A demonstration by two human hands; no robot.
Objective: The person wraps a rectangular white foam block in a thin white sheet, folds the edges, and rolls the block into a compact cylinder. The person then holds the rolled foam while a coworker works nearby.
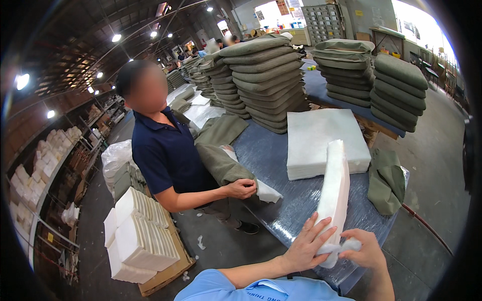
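A long white padding strip (332,185), which looks like foam wrapped in wadding, stretches from the near table edge to a stack of white sheets (326,135), with its far end leaning on the stack. My left hand (307,246) grips its near end, fingers across the top and thumb low by the edge. On the other side, my right hand (369,249) pinches a loose tuft of white wadding (350,245) at that same end. A green fabric cover (386,175) lies crumpled to the right of the stack.
At left, a co-worker in a dark shirt (168,150) handles a green cover (223,163) with white padding inside. Tall stacks of green cushions (268,80) stand behind. White foam blocks (143,236) sit on cardboard at lower left. A red hose (427,226) runs right of the plastic-covered table (271,210).
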